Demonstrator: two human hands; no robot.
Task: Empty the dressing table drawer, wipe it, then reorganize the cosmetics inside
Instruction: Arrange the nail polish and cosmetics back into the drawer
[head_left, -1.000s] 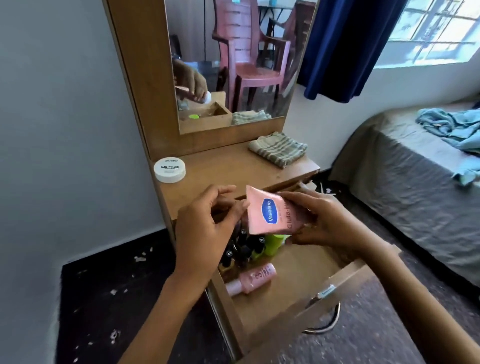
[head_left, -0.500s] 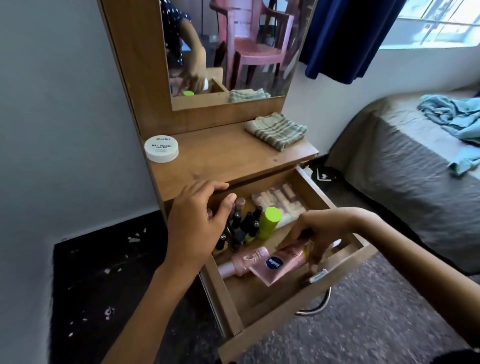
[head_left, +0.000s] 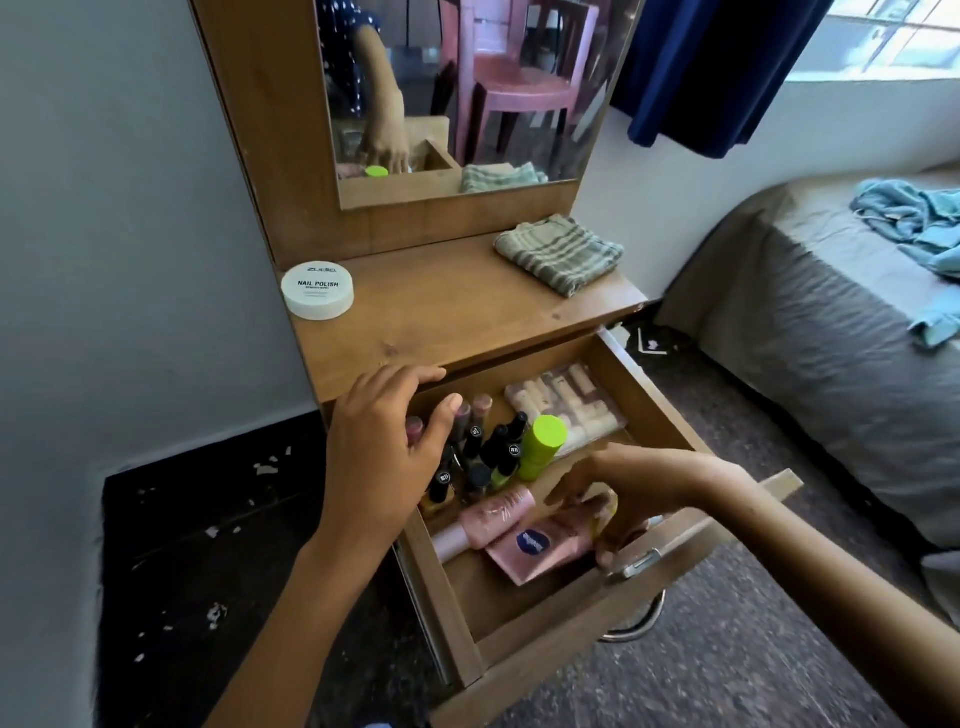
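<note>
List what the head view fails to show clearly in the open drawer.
- Left hand covers part of the nail polish bottles; their count is unclear.
- Right hand hides the cap end of the pink Vaseline tube; whether it grips it is unclear.
- Clear pouch: contents too small to identify.
</note>
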